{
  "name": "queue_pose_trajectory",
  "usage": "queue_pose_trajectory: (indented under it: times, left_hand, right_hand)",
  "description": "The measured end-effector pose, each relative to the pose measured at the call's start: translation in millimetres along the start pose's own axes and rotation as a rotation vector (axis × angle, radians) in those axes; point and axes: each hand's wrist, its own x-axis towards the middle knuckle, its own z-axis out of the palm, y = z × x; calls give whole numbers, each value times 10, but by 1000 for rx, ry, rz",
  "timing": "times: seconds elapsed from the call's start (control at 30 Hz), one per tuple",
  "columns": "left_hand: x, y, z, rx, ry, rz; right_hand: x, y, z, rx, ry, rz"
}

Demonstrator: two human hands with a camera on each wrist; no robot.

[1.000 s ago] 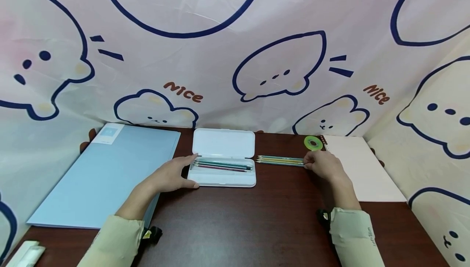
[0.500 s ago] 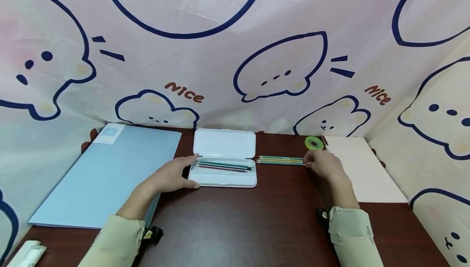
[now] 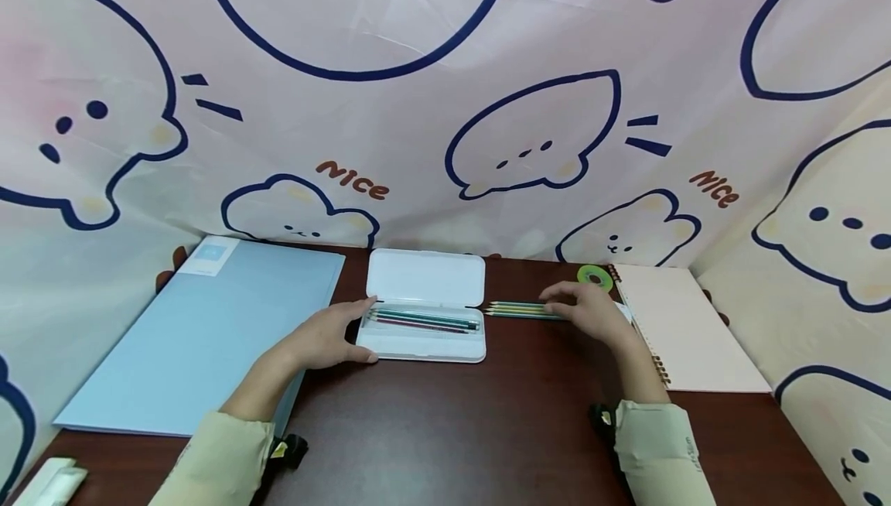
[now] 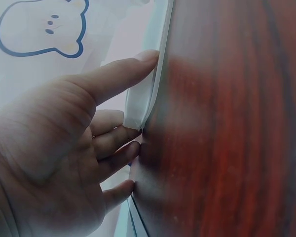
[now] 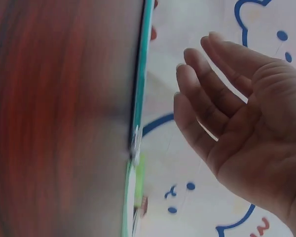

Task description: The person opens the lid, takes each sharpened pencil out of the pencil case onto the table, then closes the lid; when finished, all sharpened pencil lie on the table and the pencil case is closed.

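Since a second ago my right hand (image 3: 588, 312) has let go of the loose pencils' (image 3: 518, 309) ends and lifted — fingers straight, apart, hovering over them. They lie at three o'clock of the open pencil case (image 3: 425, 328), which my left hand (image 3: 327, 336) braces — fingers straight.

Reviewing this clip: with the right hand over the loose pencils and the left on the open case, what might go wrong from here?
1. The right hand is open above the pencils on the table; a sweep may roll them apart instead of gathering them.
2. The left hand only rests against the pencil case, so a push from the right may slide it.
3. The green tape roll sits close behind the right hand and might get knocked.
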Motion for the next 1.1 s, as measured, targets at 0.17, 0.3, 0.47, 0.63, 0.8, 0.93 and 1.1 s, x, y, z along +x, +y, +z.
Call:
queue_pose_trajectory:
  times: [0.17, 0.3, 0.47, 0.63, 0.8, 0.93, 1.1]
  left_hand:
    - [-31, 4, -29, 16, 3, -18]
    - [-41, 8, -51, 41, 7, -36]
    - [-38, 7, -39, 40, 2, -48]
    - [-26, 24, -7, 31, 2, -39]
    - [-22, 30, 8, 32, 3, -46]
    - [-19, 42, -10, 34, 7, -47]
    - [-25, 54, -28, 32, 5, -53]
  right_hand:
    - [77, -242, 137, 31, -9, -46]
    - [151, -465, 275, 10, -31, -63]
    - [250, -687, 465, 18, -92, -100]
    - [329, -823, 608, 21, -141, -124]
    - [365, -932, 710, -57, -209, -146]
    - [375, -1019, 747, -112, -231, -132]
    - [381, -1092, 769, -157, -246, -125]
